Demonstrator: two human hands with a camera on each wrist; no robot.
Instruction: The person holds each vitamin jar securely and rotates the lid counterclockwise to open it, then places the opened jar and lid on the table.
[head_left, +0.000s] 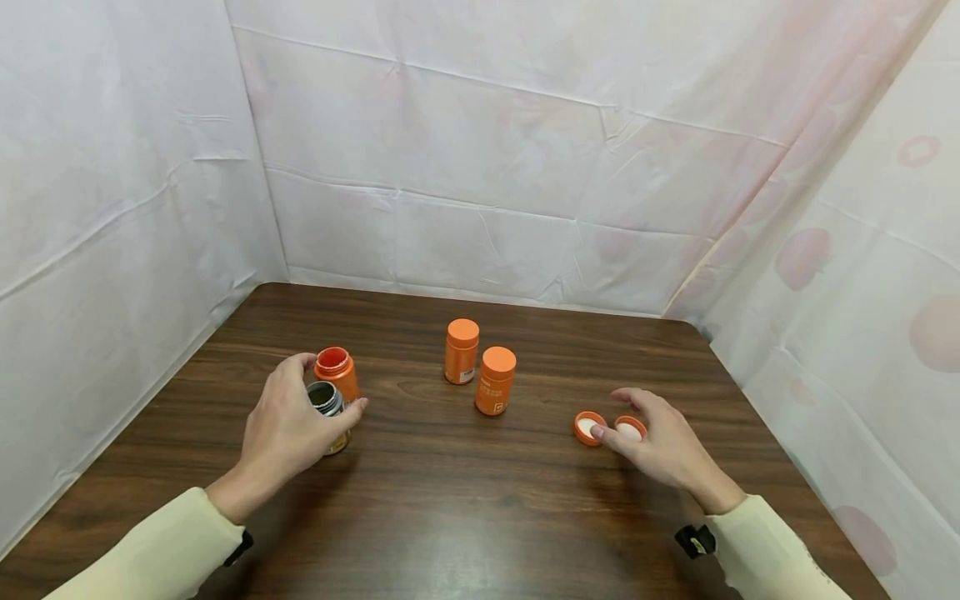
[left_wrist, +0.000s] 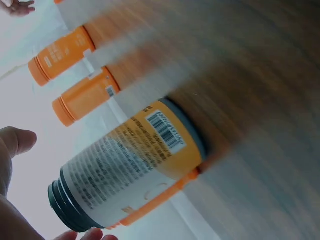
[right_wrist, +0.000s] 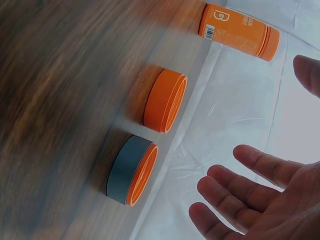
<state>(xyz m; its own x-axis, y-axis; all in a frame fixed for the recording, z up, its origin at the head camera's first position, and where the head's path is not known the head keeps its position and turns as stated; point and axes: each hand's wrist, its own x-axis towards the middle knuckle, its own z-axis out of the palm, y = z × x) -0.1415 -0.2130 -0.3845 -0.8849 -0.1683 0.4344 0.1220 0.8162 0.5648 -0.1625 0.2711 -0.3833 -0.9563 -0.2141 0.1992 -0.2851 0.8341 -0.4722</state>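
1. L hand (head_left: 288, 421) reaches fwd, thumb & fingers spread abt uncapped gray/yellow btl (left_wrist: 130, 165); thumb clear, fingertip contact unclear.
2. Uncapped orange btl (head_left: 343, 382) just behind.
3. R hand (head_left: 663, 437) hovers nr upturned orange cap (right_wrist: 164, 101) & gray cap (right_wrist: 131, 170), fingers loosely bent, holding nothing.

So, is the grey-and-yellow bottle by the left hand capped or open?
Open: the bottle shows bare screw threads in the left wrist view and an uncovered mouth in the head view.
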